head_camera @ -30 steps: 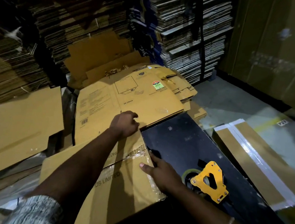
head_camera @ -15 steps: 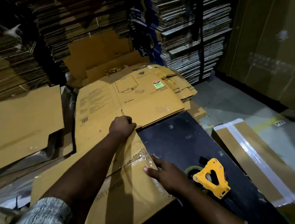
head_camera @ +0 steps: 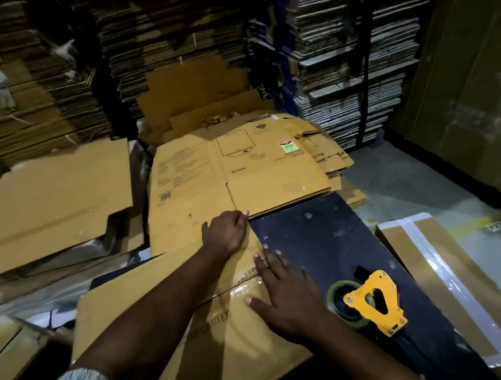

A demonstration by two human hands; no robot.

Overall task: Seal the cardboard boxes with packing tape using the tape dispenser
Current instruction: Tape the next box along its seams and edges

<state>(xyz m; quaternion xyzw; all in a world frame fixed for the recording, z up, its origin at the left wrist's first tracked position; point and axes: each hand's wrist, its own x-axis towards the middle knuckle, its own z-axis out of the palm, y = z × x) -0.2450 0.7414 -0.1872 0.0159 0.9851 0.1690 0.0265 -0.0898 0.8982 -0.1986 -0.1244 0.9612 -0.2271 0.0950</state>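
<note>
A flattened cardboard box (head_camera: pixel 223 348) with clear tape along its seam lies on the black table (head_camera: pixel 329 242), its near part overhanging toward me. My left hand (head_camera: pixel 225 233) is at the box's far end, fingers curled over that edge. My right hand (head_camera: pixel 282 295) lies flat on the box's right side by the taped seam, fingers spread and pressing down. The yellow tape dispenser (head_camera: pixel 375 304) with its roll of tape rests on the table just right of my right hand, untouched.
A printed flat carton (head_camera: pixel 245 171) tops a pile beyond the table. Loose cardboard sheets (head_camera: pixel 54 197) lie to the left. Tall stacks of flattened boxes (head_camera: pixel 345 61) line the back. A taped box (head_camera: pixel 447 285) sits on the floor at the right.
My right hand has shifted from the box's right edge onto its top and spread its fingers. My left hand has drawn back a little with the box's far end.
</note>
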